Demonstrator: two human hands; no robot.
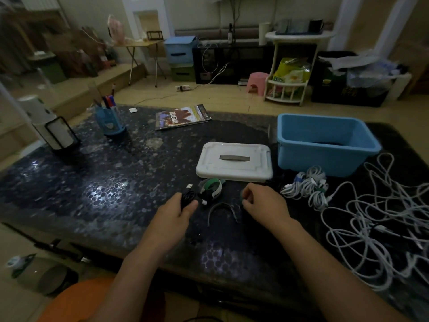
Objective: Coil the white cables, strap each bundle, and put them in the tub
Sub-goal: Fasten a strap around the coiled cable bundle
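My left hand [176,212] grips a small black coiled cable [187,198] near the table's front middle. My right hand [262,203] rests beside it with fingers curled; what it pinches is too dark to tell. Between the hands lies a curved grey strap [221,209], and just beyond it a heap of green and white straps [210,188]. Coiled, strapped white bundles [306,184] lie in front of the blue tub [325,145]. A tangle of loose white cables [380,224] spreads over the table's right side. Something dark lies in the tub's bottom.
The tub's white lid [234,162] lies flat left of the tub. A blue pen holder [110,123], a lantern-like lamp [58,133] and a magazine [183,117] stand further back on the dark pebbled table [104,182]. Stools and shelves stand on the floor beyond.
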